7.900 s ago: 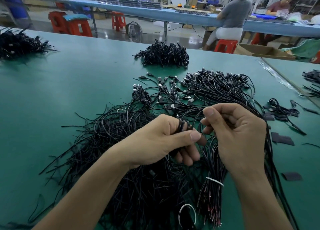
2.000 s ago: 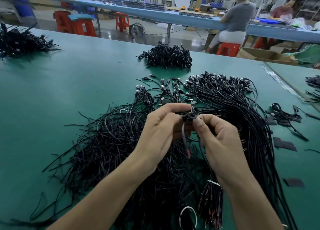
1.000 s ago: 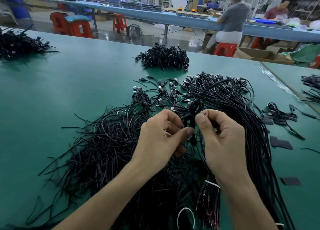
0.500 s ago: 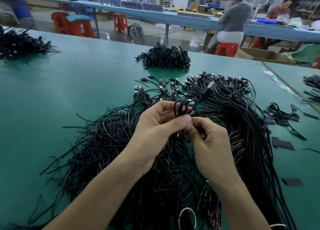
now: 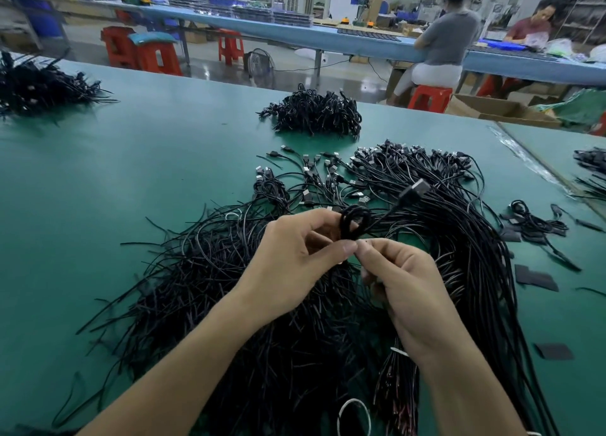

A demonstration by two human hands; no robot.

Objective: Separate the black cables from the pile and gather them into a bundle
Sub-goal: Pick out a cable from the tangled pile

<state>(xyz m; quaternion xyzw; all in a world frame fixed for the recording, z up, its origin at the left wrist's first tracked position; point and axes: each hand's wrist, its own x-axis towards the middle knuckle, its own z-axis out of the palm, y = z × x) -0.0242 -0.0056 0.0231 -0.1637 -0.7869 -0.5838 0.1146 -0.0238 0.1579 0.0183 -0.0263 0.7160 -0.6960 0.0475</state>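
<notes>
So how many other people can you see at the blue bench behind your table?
2. A person in a grey top sits on a red stool, back to us; a person in a red top is at the far right. Others farther back may be hidden.

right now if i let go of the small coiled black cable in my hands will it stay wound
Probably not: the small coiled black cable shows no tie, and only the left hand and right hand pinch its loops. It looks light and floppy, like the limp black cables in the pile. Its plug end juts straight, hinting at some spring.
</notes>
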